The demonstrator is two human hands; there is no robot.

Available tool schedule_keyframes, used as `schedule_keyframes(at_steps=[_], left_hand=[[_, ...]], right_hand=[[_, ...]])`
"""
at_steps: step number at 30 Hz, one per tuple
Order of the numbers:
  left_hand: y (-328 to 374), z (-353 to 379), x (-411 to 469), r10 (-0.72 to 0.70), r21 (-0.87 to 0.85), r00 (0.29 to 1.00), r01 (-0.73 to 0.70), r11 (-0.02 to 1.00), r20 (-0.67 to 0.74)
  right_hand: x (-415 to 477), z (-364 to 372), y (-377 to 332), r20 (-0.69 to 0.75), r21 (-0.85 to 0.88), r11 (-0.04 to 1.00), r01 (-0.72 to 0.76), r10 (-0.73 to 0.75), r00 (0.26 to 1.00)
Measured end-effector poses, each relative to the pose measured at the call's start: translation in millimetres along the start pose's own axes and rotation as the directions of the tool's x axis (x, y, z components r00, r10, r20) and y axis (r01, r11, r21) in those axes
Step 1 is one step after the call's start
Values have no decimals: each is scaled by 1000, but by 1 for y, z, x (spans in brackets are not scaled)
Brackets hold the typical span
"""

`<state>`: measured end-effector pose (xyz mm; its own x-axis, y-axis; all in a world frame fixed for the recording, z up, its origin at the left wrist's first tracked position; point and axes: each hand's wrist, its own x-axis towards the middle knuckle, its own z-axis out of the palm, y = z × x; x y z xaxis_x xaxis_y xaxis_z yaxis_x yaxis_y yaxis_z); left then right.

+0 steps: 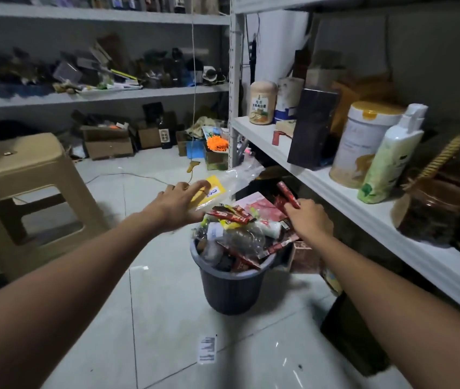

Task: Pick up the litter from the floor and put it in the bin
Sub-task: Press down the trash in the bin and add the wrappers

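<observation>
Litter heaps above the rim of the one bin, so most of the job looks done. Two pieces are in the air just over the bin: the left hand holds one clear plastic bag, and the right hand pinches one red wrapper. One paper slip lies on the floor in front of the bin (I think that goes last).

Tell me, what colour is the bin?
Dark grey. The bin shows best in the head view.
</observation>
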<state>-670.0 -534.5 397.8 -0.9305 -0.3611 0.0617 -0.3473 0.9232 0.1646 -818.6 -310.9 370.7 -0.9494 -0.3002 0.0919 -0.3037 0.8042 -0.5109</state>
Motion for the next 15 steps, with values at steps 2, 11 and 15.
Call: schedule_keyframes(at_steps=[2,11,15], left_hand=[[-7,5,25,27,-24,999,-27,999,22],[0,41,121,143,-41,980,-139,989,139],[6,71,151,236,-5,941,-243,970,243]], right_hand=[[24,10,-3,-10,66,997,-47,48,999],[88,15,10,-110,85,990,-112,121,986],[112,26,24,-135,86,987,-133,143,980]])
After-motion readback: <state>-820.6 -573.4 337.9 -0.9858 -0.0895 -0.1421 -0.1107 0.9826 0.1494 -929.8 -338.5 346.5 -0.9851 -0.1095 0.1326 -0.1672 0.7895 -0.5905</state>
